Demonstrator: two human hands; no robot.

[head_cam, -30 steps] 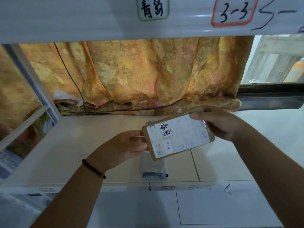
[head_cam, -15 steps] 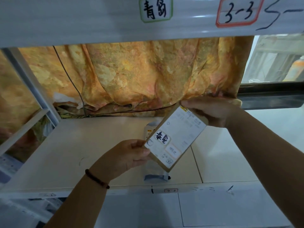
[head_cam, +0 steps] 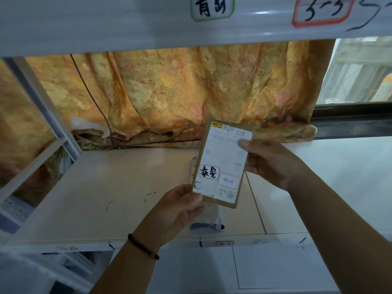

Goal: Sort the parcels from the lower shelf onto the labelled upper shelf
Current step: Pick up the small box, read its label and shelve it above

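You hold one flat brown parcel [head_cam: 222,164] upright in the air over the lower shelf [head_cam: 118,187], label side facing you. Your left hand [head_cam: 176,211] pinches its bottom left corner, thumb on the front and the fingers [head_cam: 186,218] curled behind. Your right hand [head_cam: 269,162] grips the right edge higher up, thumb tip lying across the white label [head_cam: 220,166] near its top right, the other fingers hidden behind the card. Both hands are closed on the parcel. The label carries two bold black handwritten characters in a rounded box at lower left and a smaller orange-framed box beside it; the fine print is too blurred to read. Directly below and behind the parcel, a small grey packet [head_cam: 206,221] lies flat on the shelf near its front edge, partly hidden by the parcel and your left hand. The shelf surface is pale and scuffed with pen marks. An orange patterned curtain [head_cam: 180,92] hangs along the back, a thin dark cable [head_cam: 93,98] running down it. Above, the upper shelf edge [head_cam: 127,28] bears a green-framed tag [head_cam: 212,7] and a red-framed tag [head_cam: 322,11]. A dark beaded bracelet [head_cam: 142,247] circles your left wrist.
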